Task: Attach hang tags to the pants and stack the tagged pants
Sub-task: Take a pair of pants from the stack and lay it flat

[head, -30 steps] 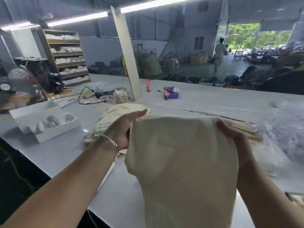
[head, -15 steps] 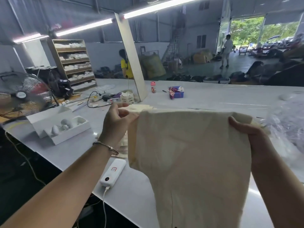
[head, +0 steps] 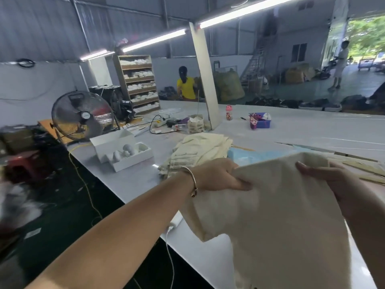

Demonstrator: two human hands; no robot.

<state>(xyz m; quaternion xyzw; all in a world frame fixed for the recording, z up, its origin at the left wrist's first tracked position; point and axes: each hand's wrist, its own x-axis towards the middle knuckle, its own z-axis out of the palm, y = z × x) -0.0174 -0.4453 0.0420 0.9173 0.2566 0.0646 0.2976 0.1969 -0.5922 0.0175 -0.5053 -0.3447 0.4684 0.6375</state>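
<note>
I hold a cream pair of pants (head: 277, 217) up in front of me over the near edge of the white table (head: 312, 130). My left hand (head: 220, 176) grips its top edge on the left, a metal bangle on the wrist. My right hand (head: 337, 184) grips the top edge on the right, fingers curled over the cloth. The fabric hangs down past the table edge. A pile of cream pants (head: 198, 151) lies on the table behind my left hand. Flat tan hang tags (head: 362, 167) lie at the right, partly hidden by the cloth.
A white box with white egg-shaped pieces (head: 123, 151) stands left of the pile. A floor fan (head: 82, 115) is at the table's left end. A slanted white post (head: 205, 78), a small bottle (head: 228, 112), a blue basket (head: 261, 120) and cables sit further back. A white charger (head: 176, 223) lies near the table edge.
My view has swung left and closer. Both hands have lowered the pants toward the table, the top edge now sagging between them. Both grips stay.
</note>
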